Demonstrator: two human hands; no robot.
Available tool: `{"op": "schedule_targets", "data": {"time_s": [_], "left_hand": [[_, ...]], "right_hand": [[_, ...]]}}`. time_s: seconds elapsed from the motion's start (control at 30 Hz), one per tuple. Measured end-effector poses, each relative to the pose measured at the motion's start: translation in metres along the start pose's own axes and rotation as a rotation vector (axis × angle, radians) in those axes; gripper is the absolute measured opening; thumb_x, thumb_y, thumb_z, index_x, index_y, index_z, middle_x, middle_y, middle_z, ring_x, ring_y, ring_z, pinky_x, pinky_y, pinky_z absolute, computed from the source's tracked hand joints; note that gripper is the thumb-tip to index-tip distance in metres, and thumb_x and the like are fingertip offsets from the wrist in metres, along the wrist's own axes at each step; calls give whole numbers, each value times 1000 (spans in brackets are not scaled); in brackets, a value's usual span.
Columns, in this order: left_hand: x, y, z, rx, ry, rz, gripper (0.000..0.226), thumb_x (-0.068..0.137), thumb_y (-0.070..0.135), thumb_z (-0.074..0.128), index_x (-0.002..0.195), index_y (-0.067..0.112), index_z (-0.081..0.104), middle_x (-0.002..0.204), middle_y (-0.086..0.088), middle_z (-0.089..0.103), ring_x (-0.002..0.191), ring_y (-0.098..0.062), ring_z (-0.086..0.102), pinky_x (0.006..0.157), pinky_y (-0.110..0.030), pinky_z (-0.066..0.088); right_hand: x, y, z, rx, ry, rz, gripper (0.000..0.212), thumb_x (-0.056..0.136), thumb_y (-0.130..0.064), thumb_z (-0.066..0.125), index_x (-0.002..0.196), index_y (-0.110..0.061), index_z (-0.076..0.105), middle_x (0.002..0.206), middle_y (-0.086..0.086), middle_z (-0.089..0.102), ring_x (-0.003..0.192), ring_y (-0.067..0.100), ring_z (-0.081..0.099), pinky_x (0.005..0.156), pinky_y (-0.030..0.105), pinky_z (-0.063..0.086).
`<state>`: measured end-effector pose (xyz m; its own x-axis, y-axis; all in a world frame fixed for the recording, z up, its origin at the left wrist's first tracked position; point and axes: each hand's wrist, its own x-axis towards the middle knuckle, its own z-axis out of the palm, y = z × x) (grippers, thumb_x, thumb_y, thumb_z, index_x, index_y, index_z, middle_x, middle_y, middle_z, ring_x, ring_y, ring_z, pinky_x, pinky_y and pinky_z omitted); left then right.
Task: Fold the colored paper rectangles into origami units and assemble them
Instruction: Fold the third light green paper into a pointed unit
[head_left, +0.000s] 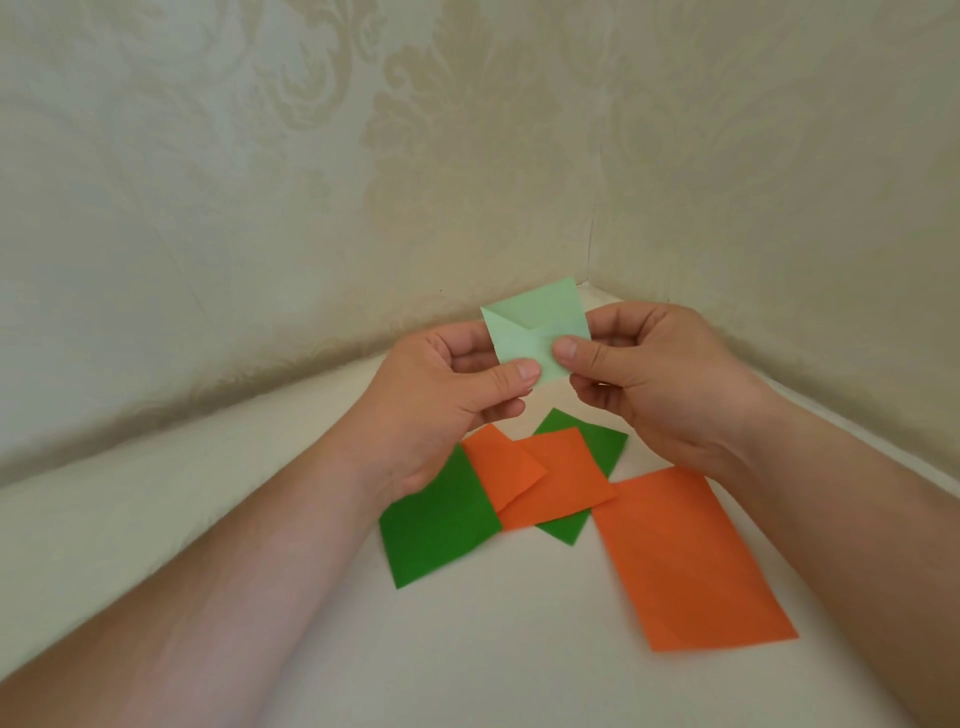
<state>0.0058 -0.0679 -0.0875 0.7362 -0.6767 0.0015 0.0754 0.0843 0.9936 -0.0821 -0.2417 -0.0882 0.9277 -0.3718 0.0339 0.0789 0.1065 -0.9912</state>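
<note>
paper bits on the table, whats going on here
A person is folding origami. Both hands hold a pale green paper up above the table; it already has folds in it. The left hand pinches its lower edge and the right hand pinches its right side. On the table below lie dark green pieces and orange pieces overlapping in a small pile, and a larger orange sheet flat to the right. Nothing looks assembled yet.

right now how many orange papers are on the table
3. One large flat orange sheet lies nearest, on the right. Two smaller orange pieces overlap over the dark green papers: one in the middle, one with a curled corner left of it. More could lie hidden under the hands.
</note>
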Motion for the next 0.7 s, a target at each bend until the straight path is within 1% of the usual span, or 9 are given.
{"op": "schedule_targets", "data": {"time_s": [0.1, 0.17, 0.23, 0.3, 0.37, 0.47, 0.7], "left_hand": [[0, 0, 0, 6, 7, -7, 30, 84, 5, 77, 112, 14, 76, 102, -5, 80, 83, -9, 73, 69, -20, 58], [0, 0, 0, 11, 10, -13, 30, 82, 7, 78, 112, 13, 77, 102, -6, 80, 82, -9, 73, 68, -20, 58], [0, 0, -1, 15, 20, -19, 33, 77, 12, 81, 111, 12, 77, 101, -7, 80, 82, -10, 73, 68, -20, 58], [1, 1, -1, 12, 29, -27, 37, 72, 15, 82, 109, 10, 78, 100, -8, 80, 81, -11, 73, 67, -21, 58], [1, 1, -2, 4, 31, -30, 38, 71, 14, 82, 108, 9, 77, 99, -8, 80, 80, -12, 74, 68, -21, 59], [2, 1, -2, -3, 28, -25, 40, 71, 11, 82, 110, 8, 76, 99, -9, 80, 81, -12, 74, 70, -22, 59], [1, 1, -2, 5, 38, -22, 34, 79, 0, 79, 113, 6, 75, 100, -10, 80, 83, -14, 75, 71, -23, 60]], "right_hand": [[-1, -1, 0, -1, 0, 3, 23, 67, -19, 83, 88, -12, 77, 85, 10, 76, 69, 15, 65, 77, 31, 57], [-1, -1, 1, -10, 12, 5, 15, 73, -15, 82, 87, -13, 76, 84, 9, 75, 67, 15, 65, 77, 32, 57], [-1, -1, 1, -20, 26, 5, 8, 79, -11, 81, 84, -14, 77, 82, 8, 75, 66, 15, 65, 76, 32, 56], [-1, -1, 2, -29, 38, 5, 7, 79, -11, 82, 82, -15, 77, 82, 8, 75, 65, 15, 64, 76, 33, 56], [-2, -2, 3, -34, 44, 4, 10, 76, -14, 83, 84, -14, 77, 83, 10, 75, 67, 15, 65, 76, 33, 56], [-2, -2, 3, -36, 51, 2, 7, 78, -12, 83, 82, -15, 77, 84, 10, 76, 69, 17, 65, 77, 34, 56], [-2, -2, 4, -73, 59, -21, 9, 82, -9, 82, 79, -16, 78, 83, 11, 76, 68, 17, 65, 76, 34, 56]]}}
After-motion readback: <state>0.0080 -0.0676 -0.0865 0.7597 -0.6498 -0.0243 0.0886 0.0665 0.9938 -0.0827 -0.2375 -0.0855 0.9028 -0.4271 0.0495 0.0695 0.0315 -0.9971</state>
